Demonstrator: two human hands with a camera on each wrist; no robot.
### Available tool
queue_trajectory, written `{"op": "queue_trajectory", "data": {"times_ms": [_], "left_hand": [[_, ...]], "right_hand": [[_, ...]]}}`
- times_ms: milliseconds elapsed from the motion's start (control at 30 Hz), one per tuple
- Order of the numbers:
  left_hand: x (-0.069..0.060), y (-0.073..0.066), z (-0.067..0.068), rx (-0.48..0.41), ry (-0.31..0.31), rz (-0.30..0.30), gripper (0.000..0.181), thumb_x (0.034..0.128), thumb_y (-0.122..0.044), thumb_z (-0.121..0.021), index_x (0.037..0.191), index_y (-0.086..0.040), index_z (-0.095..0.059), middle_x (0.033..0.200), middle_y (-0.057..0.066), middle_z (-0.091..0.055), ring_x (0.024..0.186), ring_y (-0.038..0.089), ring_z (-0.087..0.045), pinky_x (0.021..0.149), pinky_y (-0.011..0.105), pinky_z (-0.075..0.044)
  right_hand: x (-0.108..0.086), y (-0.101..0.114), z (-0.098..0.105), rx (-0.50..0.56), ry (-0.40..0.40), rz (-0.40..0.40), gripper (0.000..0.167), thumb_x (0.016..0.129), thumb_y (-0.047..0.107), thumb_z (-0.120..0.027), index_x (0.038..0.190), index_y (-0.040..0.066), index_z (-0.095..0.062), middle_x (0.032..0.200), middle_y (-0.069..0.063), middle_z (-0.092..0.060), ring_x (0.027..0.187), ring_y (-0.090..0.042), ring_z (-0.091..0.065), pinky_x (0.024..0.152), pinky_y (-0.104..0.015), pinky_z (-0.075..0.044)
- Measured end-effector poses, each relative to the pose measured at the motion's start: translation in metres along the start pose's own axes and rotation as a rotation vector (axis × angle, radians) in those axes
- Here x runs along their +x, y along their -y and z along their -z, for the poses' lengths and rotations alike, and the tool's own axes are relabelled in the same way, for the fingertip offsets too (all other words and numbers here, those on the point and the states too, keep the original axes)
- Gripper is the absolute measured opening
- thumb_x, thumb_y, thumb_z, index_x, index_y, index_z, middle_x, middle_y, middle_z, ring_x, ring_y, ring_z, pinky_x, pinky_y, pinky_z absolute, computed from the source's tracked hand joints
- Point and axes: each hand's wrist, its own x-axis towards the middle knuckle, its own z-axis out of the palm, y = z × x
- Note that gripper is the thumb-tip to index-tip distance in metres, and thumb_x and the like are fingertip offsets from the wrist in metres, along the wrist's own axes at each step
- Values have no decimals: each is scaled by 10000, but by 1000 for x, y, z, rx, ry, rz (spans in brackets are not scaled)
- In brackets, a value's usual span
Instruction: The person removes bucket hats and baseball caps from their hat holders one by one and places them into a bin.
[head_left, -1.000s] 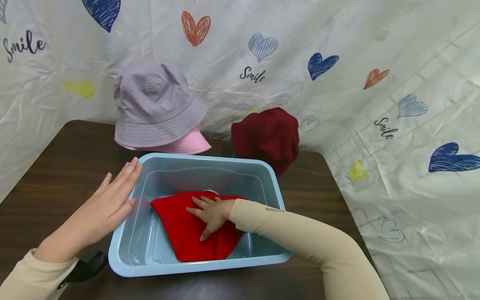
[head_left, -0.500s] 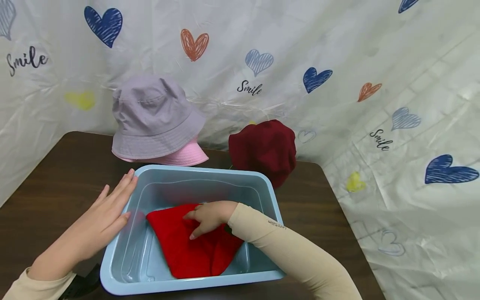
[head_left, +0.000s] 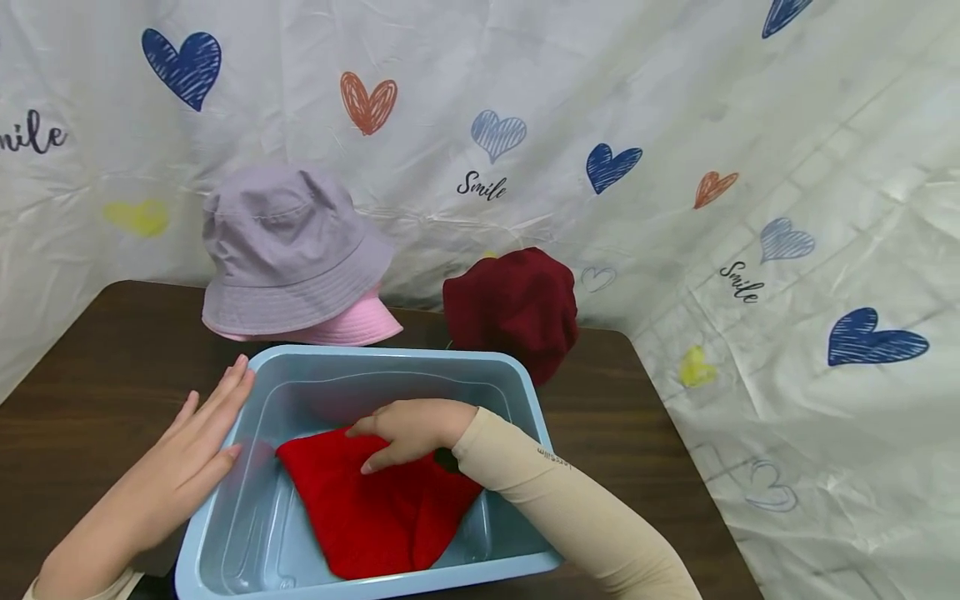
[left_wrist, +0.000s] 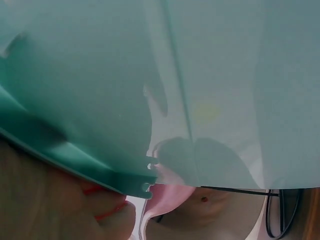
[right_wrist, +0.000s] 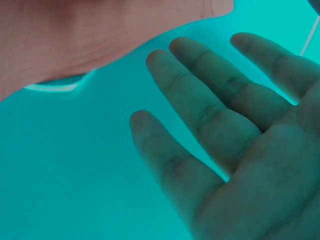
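A light blue plastic basin (head_left: 397, 354) stands on the table, with a flattened piece of red fabric (head_left: 375, 517) on its floor. My left hand (head_left: 176, 479) lies along the basin's left side, fingers straight, fingertips at the rim. Inside the basin, my right hand (head_left: 412, 429) is over the upper part of the fabric. In the right wrist view its fingers (right_wrist: 205, 110) are spread and loosely extended, with nothing gripped between them. The left wrist view is mostly filled by a greenish, shiny basin wall (left_wrist: 85, 100).
Behind the basin, a lilac bucket hat (head_left: 285, 250) sits on top of a pink bucket hat (head_left: 352, 325). A dark red beret-like hat (head_left: 510, 308) stands right of them, near the basin's back corner. A printed white curtain (head_left: 420, 192) hangs behind the brown table (head_left: 615, 442).
My right hand has risen from lying flat and spread on the red fabric to an arched pose over it. The left hand keeps its place by the rim. The head view has shifted.
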Motion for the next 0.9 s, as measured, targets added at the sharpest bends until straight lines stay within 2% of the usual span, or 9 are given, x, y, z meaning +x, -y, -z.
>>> {"op": "queue_trajectory", "data": {"times_ms": [133, 267, 333, 467, 600, 767, 900], "left_hand": [[-3, -2, 2, 32, 10, 11, 730, 905, -89, -523, 1519, -81, -128, 1583, 51, -54, 1432, 104, 22, 1105, 498, 98], [-2, -4, 5, 110, 26, -18, 710, 921, -100, -512, 1515, -61, -125, 1582, 67, -64, 1437, 143, 3, 1117, 470, 83], [-1, -5, 6, 151, 31, -35, 692, 934, -118, -504, 1513, -55, -130, 1581, 66, -71, 1439, 155, -9, 1122, 453, 74], [0, -6, 8, 210, 37, -49, 676, 947, -144, -493, 1512, -52, -134, 1581, 61, -74, 1439, 158, -14, 1126, 449, 63], [0, -7, 8, 212, 44, -34, 682, 945, -142, -491, 1514, -56, -125, 1582, 49, -64, 1438, 149, -3, 1122, 459, 70], [0, -6, 8, 190, 49, -19, 682, 948, -141, -482, 1515, -57, -113, 1580, 65, -69, 1439, 159, -3, 1118, 476, 74], [0, -6, 9, 173, 60, -12, 687, 950, -142, -480, 1516, -59, -99, 1580, 76, -65, 1438, 160, 6, 1113, 487, 82]], "right_hand": [[-3, -1, 3, -6, -52, 16, 543, 891, 303, -647, 1382, 135, -490, 1342, 19, -533, 1217, -116, -482, 1016, -226, -351], [-8, -2, 7, -7, -121, 53, 511, 897, 304, -639, 1364, 137, -515, 1322, 23, -551, 1198, -103, -494, 1002, -210, -360], [-13, -3, 10, -8, -183, 88, 478, 902, 289, -636, 1339, 123, -540, 1291, 13, -575, 1163, -95, -518, 980, -192, -374], [-23, -5, 18, 11, -383, 153, 388, 909, 236, -635, 1265, 85, -599, 1202, -23, -627, 1066, -100, -575, 923, -169, -409], [-33, -10, 25, 72, -613, 177, 309, 898, 200, -654, 1170, 53, -652, 1096, -39, -662, 979, -114, -604, 857, -169, -442], [-44, -22, 29, 160, -857, 154, 223, 882, 152, -671, 1080, 50, -681, 972, -15, -665, 879, -93, -605, 786, -184, -468], [-50, -32, 30, 242, -1008, 96, 196, 879, 122, -670, 1060, 48, -688, 930, -11, -654, 833, -80, -599, 779, -227, -493]]}}
